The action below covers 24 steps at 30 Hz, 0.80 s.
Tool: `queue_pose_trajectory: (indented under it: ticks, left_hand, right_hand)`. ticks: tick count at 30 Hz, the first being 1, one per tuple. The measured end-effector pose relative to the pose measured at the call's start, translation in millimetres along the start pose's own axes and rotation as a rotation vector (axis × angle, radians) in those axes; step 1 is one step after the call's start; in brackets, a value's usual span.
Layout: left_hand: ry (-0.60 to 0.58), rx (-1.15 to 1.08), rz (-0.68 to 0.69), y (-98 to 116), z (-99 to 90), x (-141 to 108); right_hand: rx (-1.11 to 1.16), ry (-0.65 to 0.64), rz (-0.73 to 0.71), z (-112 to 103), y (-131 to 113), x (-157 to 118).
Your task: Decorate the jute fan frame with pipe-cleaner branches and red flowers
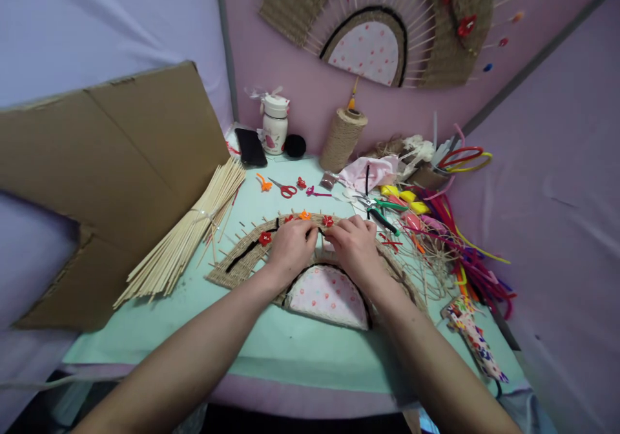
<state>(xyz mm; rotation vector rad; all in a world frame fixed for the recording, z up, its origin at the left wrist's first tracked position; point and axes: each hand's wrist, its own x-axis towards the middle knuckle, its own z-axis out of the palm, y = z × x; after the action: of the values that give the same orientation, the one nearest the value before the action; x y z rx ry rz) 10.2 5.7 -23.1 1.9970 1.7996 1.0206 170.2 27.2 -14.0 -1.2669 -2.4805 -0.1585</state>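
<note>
A woven fan-shaped piece (pixel 242 256) lies flat on the mint-green table, with a black strip and red and orange flowers along its upper band. Its half-round centre (pixel 329 295) is white with small red spots. Over the top of the band, my left hand (pixel 293 243) pinches a thin black strip between thumb and fingers. Close by on the right, my right hand (pixel 353 243) has its fingers closed at the other side of the same black strip. The fingertips are nearly touching and partly hide the strip.
A bundle of sticks (pixel 186 237) and a cardboard sheet (pixel 121 163) are on the left. Red scissors (pixel 287 190), a twine spool (pixel 343 140) and a white bottle (pixel 275 124) stand or lie behind. Green-handled pliers (pixel 387 205) and coloured pipe cleaners (pixel 477 279) are at right.
</note>
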Motion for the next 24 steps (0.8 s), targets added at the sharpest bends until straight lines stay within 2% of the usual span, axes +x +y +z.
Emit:
queue_pose_trajectory:
  ticks: [10,15,17,22,24]
  left_hand:
    - [0.013,0.041,-0.011,-4.4,0.4,2.2]
    - [0.018,0.074,-0.027,-3.3,-1.9,1.5]
    - [0.077,0.111,-0.05,-3.0,-9.4,2.6]
    - [0.342,0.168,-0.184,-11.4,-36.8,11.7]
    - [0.368,0.171,-0.2,-15.9,-43.0,14.9]
  right_hand:
    - [0.081,-0.039,0.03,-7.6,-1.7,9.1]
    - [0.119,-0.087,0.075,-2.1,-6.9,18.2]
    - [0.116,-0.12,0.134,1.6,-6.6,21.5]
    - [0.148,-0.253,0.271,7.4,-4.5,31.0]
    - [0.146,-0.281,0.284,9.0,-6.0,35.2]
